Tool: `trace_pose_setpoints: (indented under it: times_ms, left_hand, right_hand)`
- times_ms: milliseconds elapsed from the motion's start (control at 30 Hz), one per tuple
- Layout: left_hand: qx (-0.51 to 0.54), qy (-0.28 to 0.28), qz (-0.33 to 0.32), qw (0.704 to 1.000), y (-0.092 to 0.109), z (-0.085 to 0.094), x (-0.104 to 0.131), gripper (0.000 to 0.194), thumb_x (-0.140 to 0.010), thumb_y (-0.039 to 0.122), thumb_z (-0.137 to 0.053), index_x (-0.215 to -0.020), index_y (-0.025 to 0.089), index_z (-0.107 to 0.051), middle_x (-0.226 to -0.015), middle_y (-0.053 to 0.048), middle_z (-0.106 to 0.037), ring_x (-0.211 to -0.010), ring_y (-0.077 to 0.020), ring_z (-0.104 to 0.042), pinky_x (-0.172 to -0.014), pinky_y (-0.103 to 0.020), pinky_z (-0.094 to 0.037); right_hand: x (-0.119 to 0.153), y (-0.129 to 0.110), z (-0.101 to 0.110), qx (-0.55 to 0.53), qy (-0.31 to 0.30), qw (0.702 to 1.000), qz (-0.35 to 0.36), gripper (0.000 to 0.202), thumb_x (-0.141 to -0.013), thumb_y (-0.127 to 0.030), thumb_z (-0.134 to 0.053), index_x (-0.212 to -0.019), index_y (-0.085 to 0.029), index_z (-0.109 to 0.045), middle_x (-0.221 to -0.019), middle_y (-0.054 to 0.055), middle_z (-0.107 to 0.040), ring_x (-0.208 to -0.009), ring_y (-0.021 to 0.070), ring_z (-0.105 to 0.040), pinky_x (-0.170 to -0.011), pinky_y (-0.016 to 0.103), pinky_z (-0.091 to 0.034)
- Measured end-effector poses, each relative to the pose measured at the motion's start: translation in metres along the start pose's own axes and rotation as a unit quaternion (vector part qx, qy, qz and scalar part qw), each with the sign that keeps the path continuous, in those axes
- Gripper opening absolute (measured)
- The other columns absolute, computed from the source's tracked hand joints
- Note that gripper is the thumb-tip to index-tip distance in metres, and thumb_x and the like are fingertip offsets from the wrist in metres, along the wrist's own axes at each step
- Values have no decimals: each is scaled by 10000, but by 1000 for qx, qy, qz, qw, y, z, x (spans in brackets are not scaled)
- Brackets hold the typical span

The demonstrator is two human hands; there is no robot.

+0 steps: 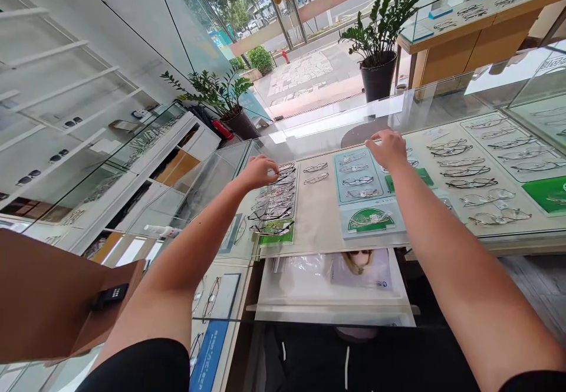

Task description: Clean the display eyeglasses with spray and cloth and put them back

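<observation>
My left hand point(259, 173) is at the far end of a column of eyeglasses point(275, 198), its fingers curled and closed at the temple end of the farthest pair point(286, 170). Farther right, my right hand point(389, 149) is raised over the far edge of a light-blue display tray point(336, 181) with several eyeglasses on it. Its thumb and forefinger are pinched together; what lies between them, if anything, is too small to make out. Between my hands, two pairs of eyeglasses point(315, 173) lie on the cream display surface point(316, 218).
Several more eyeglasses point(471, 172) lie in rows on the right, by a green card point(548, 194). An open drawer point(283, 295) with plastic bags and a printed leaflet is below. Glass counter edges surround the display; a brown panel point(48, 297) stands at left. Potted plants point(378, 76) stand beyond.
</observation>
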State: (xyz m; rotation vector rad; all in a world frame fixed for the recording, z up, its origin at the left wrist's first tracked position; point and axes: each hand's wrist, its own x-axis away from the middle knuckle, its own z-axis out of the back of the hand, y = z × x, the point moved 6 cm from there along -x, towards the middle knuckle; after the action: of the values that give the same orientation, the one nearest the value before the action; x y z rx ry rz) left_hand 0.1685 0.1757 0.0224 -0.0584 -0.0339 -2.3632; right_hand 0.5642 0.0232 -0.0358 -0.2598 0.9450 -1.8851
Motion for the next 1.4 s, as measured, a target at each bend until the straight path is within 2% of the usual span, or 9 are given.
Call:
trace_pose_setpoints:
  times_ms: [300, 467, 633, 767, 900, 1000, 1233, 1300, 1400]
  left_hand:
    - [-2, 11, 23, 1000, 11, 10, -1, 301, -837, 472, -619, -819, 267, -838, -1088, -103, -841, -1198, -389, -636, -1121, -589, -391]
    - [18, 69, 23, 997, 23, 39, 18, 325, -891, 507, -618, -849, 285, -851, -1107, -91, -838, -1244, -398, -642, -1142, -609, -376]
    - [72, 120, 9, 990, 77, 84, 70, 379, -949, 595, -627, -947, 295, -859, -1137, -61, -829, -1252, -359, -650, -1185, -591, -416]
    - [214, 54, -24, 975, 148, 102, 123, 349, -917, 651, -695, -911, 343, -860, -1079, -31, -818, -1186, -323, -698, -1088, -539, -539]
    - [424, -192, -68, 883, 218, 71, 167, 195, -931, 493, -785, -935, 317, -871, -1050, -66, -819, -1001, -254, -753, -948, -446, -609]
    - [513, -309, -47, 800, 242, 31, 186, 248, -930, 465, -815, -960, 224, -867, -1039, -98, -816, -961, -225, -754, -921, -373, -597]
    - [520, -392, -6, 759, 225, -65, 186, 434, -909, 613, -794, -953, 187, -863, -984, -70, -800, -920, -204, -696, -867, -310, -524]
    - [507, -423, -32, 750, 225, -80, 184, 468, -937, 636, -748, -990, 187, -863, -985, -66, -795, -904, -201, -685, -851, -307, -508]
    - [464, -405, -80, 784, 227, -92, 180, 434, -979, 597, -709, -1005, 189, -852, -1027, -76, -797, -946, -212, -693, -901, -313, -503]
  right_hand:
    - [4, -6, 4, -9, 1, 1000, -9, 335, -931, -411, -572, -1049, -170, -773, -1358, 204, -739, -1338, 430, -577, -1128, 599, -451]
    - [4, -6, 4, -3, -3, 1000, -10, 333, -944, -409, -573, -1053, -168, -774, -1355, 201, -743, -1342, 428, -582, -1135, 600, -457]
    - [1, -3, 3, 2, 2, 1000, -8, 339, -951, -408, -576, -1057, -158, -781, -1354, 207, -741, -1337, 435, -576, -1138, 609, -454]
    - [-2, 0, -1, 28, -16, 999, -6, 387, -989, -416, -531, -1132, -146, -767, -1386, 214, -716, -1372, 436, -536, -1169, 611, -433]
    - [-5, 4, -3, 28, -20, 999, -5, 411, -1020, -468, -495, -1127, -173, -760, -1395, 209, -696, -1412, 439, -509, -1194, 637, -410]
    - [-7, 7, -1, -6, 4, 1000, -5, 340, -1005, -464, -550, -1015, -200, -764, -1318, 196, -725, -1372, 436, -545, -1165, 642, -430]
    - [-10, 10, -3, -2, 12, 1000, 8, 296, -1012, -452, -574, -964, -211, -739, -1305, 186, -721, -1349, 426, -550, -1138, 648, -432]
    - [-11, 10, -4, 2, 17, 1000, 13, 297, -1014, -455, -575, -954, -212, -734, -1303, 182, -723, -1336, 427, -559, -1130, 652, -437]
    - [-12, 11, -5, 13, 15, 1000, 12, 300, -1024, -451, -563, -970, -210, -733, -1315, 181, -719, -1339, 426, -566, -1135, 652, -439]
